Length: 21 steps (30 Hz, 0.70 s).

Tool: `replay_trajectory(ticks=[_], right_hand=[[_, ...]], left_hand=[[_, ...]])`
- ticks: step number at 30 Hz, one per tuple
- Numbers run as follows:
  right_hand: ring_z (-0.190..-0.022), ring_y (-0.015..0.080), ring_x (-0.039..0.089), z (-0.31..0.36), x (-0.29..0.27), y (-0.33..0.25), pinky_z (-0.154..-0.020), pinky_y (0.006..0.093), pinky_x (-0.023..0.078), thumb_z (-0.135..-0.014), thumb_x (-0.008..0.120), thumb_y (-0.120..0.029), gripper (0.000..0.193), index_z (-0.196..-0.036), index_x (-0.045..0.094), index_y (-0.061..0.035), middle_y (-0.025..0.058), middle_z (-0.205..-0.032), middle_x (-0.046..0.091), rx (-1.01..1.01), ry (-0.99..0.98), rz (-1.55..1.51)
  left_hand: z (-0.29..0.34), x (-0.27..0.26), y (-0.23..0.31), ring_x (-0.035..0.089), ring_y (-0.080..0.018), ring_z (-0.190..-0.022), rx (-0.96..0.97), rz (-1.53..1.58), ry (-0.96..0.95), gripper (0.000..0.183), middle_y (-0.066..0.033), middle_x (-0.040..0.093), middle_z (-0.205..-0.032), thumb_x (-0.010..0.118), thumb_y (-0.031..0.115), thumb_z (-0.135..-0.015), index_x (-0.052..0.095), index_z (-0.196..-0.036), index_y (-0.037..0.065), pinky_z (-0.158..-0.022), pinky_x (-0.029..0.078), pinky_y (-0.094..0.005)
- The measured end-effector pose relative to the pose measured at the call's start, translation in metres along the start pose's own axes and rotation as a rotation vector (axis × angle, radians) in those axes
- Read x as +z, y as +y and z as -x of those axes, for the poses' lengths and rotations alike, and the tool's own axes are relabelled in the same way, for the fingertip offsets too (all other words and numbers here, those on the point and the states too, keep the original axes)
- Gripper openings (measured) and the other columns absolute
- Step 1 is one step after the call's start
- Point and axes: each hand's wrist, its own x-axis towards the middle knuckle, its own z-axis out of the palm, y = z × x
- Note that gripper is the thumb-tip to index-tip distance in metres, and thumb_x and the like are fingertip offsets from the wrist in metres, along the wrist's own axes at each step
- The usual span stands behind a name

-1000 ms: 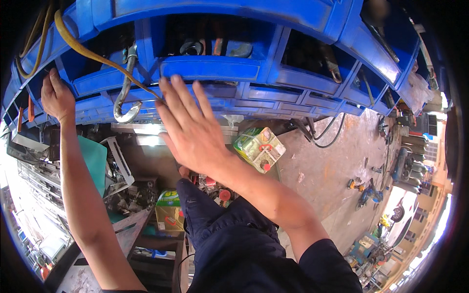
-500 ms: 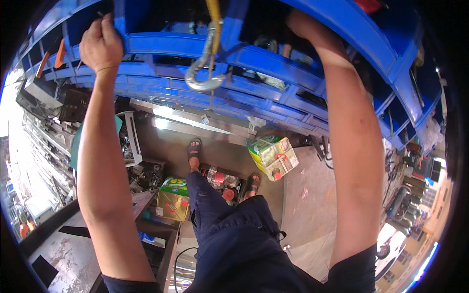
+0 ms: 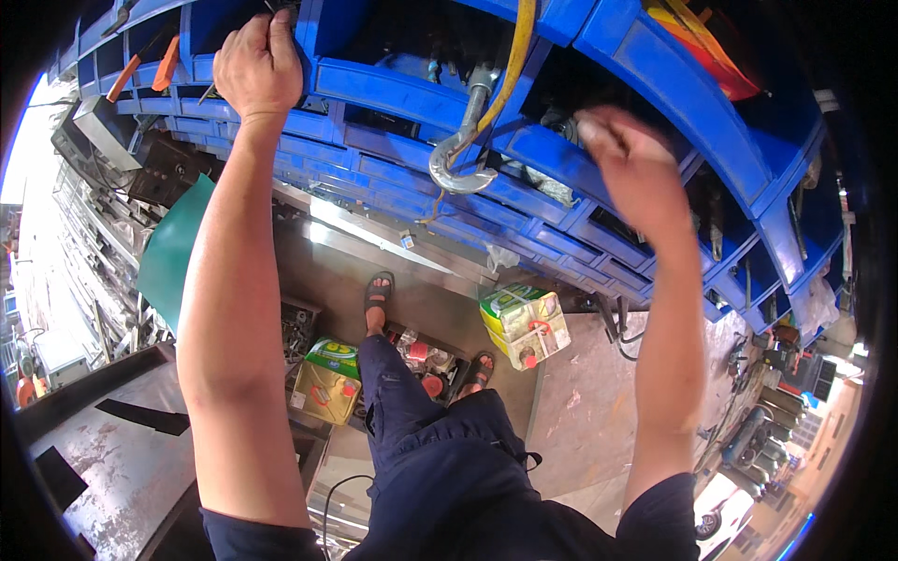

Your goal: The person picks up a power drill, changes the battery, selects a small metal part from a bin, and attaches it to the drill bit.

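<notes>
In front of me rises a rack of blue parts bins [image 3: 393, 89]. At its upper left, my left hand [image 3: 259, 70] is closed by the front of a bin, its fingers curled together. A thin dark bit shows above the fingertips, too little to name. My right hand [image 3: 636, 168], smeared by motion, is at the mouth of a bin on the right; whether it holds anything is unclear. Dark metal parts [image 3: 559, 122] lie in that bin beside its fingertips. A large steel hook [image 3: 458, 168] with a yellow strap [image 3: 517, 56] hangs between my hands.
Orange-handled tools [image 3: 166, 64] stick out at the far left. An orange-and-yellow item [image 3: 716, 56] lies in an upper right bin. Near my feet stand two square cans [image 3: 524, 327] and a box of parts [image 3: 426, 360]. A scuffed metal table [image 3: 122, 421] is at the lower left.
My right hand has come out from deep inside a bin to its front edge. My left hand stays closed by the bins. The view has shifted, so the rack and hook appear further right.
</notes>
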Motion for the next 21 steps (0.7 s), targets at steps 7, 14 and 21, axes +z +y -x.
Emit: replay_trajectory(ticks=[7,14,21], right_hand=[[-0.101,0.0392,0.063,0.031,0.039,0.041,-0.09,0.0464,0.049,-0.094,0.067,-0.022,0.025,-0.11,0.066,-0.0024,0.0179,-0.108,0.068,-0.51,0.344,0.396],[-0.105,0.0373,0.063,0.058,0.049,0.005,-0.093,0.0453,0.049,-0.09,0.066,0.002,0.021,-0.111,0.067,0.0031,0.0188,-0.112,0.068,-0.354,0.531,0.393],[-0.118,0.042,0.062,0.043,0.103,-0.173,-0.105,0.0484,0.048,-0.086,0.057,0.006,0.037,-0.122,0.063,0.0053,0.0248,-0.122,0.067,-0.389,0.208,0.276]], left_hand=[[-0.004,0.011,0.009,0.061,-0.0291,-0.071,-0.016,0.099,0.076,0.028,-0.0055,0.064,-0.07,0.065,0.033,-0.096,0.065,-0.076,0.014,-0.065,0.042,-0.0441],[0.009,-0.006,0.01,0.055,-0.0252,-0.073,0.071,0.353,0.036,0.016,-0.0009,0.06,-0.077,0.072,0.021,-0.089,0.061,-0.08,0.013,-0.069,0.036,-0.0394],[0.011,-0.018,-0.005,0.054,-0.0261,-0.078,0.176,0.328,-0.111,0.015,-0.0021,0.059,-0.083,0.071,0.021,-0.088,0.059,-0.083,0.013,-0.072,0.035,-0.0395]])
